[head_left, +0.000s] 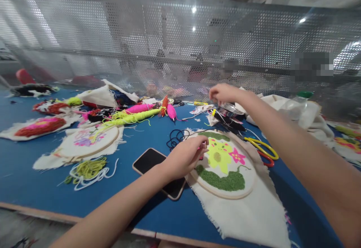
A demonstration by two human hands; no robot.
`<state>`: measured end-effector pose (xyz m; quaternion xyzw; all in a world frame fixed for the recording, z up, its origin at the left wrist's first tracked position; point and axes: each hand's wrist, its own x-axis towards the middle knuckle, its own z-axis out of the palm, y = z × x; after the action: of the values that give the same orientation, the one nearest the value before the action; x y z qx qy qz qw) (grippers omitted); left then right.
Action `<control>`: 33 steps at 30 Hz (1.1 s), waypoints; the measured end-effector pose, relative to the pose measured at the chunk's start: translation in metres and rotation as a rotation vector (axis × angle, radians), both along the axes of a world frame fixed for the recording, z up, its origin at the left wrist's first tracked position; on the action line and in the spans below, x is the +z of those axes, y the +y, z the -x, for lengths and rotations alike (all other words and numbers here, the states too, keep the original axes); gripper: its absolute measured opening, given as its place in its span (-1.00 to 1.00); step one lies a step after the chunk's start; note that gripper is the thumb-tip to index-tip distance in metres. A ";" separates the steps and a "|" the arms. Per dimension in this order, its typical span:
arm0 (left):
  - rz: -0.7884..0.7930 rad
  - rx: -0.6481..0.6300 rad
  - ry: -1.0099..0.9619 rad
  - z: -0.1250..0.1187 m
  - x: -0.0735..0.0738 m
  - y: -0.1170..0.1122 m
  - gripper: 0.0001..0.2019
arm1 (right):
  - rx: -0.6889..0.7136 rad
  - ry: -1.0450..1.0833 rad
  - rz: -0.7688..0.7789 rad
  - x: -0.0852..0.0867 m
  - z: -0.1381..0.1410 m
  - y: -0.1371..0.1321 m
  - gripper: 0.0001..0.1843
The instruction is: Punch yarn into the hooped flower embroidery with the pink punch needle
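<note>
Cream cloth stretched in a wooden embroidery hoop [225, 165] lies flat on the blue worktop [34, 180], showing a tufted neon-yellow flower, a small pink flower and bands of green. The left hand [184, 157] rests on the hoop's near-left rim, its fingers [201, 142] curled narrow and pinched together over the cloth; something pink shows just under them, too small to tell what it is. Just left of the hoop, partly under the left wrist, a dark phone [153, 165] lies face up. Beside the hoop's far-left edge sits a loose tangle of black yarn [175, 137]. Right of the hoop, touching the cloth's edge, lie yellow-handled scissors [261, 146] with a red handle beneath them. Beyond the hoop the right hand [222, 92] reaches out above a small metal bowl [231, 109], fingers bent downward and drawn close; whether they hold anything cannot be told. Farther left of the hoop, well apart, a second hoop [88, 141] carries a pale pink and yellow design, with a heap of olive and white yarn [88, 169] near it. Behind that hoop, skeins of neon-yellow and pink yarn [135, 114] lie scattered. A perforated metal screen [180, 45] stands along the worktop's far edge.
</note>
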<state>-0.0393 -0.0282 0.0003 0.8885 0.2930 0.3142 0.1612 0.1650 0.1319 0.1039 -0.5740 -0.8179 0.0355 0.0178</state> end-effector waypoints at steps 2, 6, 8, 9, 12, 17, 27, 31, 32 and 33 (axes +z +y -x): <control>-0.005 -0.003 0.003 0.000 0.000 0.000 -0.88 | -0.047 -0.110 0.044 -0.025 -0.023 0.001 -0.84; 0.003 -0.007 0.007 0.000 0.001 0.000 -0.90 | -0.106 -0.238 0.042 -0.067 -0.060 -0.006 -0.91; 0.012 0.000 0.009 -0.001 0.002 0.000 -0.90 | -0.111 -0.257 0.008 -0.081 -0.071 -0.011 -0.84; 0.014 0.004 0.010 -0.001 0.002 -0.001 -0.90 | -0.114 -0.256 -0.014 -0.087 -0.075 -0.013 -0.78; 0.016 0.015 0.015 -0.001 0.002 -0.001 -0.90 | -0.128 -0.227 -0.085 -0.100 -0.078 -0.020 -0.69; 0.010 0.015 0.011 -0.001 0.001 -0.001 -0.89 | -0.168 -0.103 -0.169 -0.109 -0.074 -0.025 -0.87; 0.009 0.004 0.008 0.000 -0.001 0.000 -0.89 | -0.426 0.393 -0.363 -0.064 -0.081 0.016 -0.83; -0.014 -0.004 0.006 0.001 -0.001 0.001 -0.89 | -0.422 0.526 -0.555 -0.028 -0.075 0.021 -0.88; -0.021 -0.005 0.005 0.001 -0.001 0.001 -0.89 | -0.406 0.558 -0.610 -0.019 -0.073 0.020 -0.89; -0.025 -0.007 0.004 0.001 -0.001 0.001 -0.89 | -0.391 0.579 -0.655 -0.011 -0.071 0.020 -0.89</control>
<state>-0.0399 -0.0273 -0.0007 0.8921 0.2861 0.3156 0.1504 0.2359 0.1516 0.0933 -0.6478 -0.6241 -0.0695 0.4313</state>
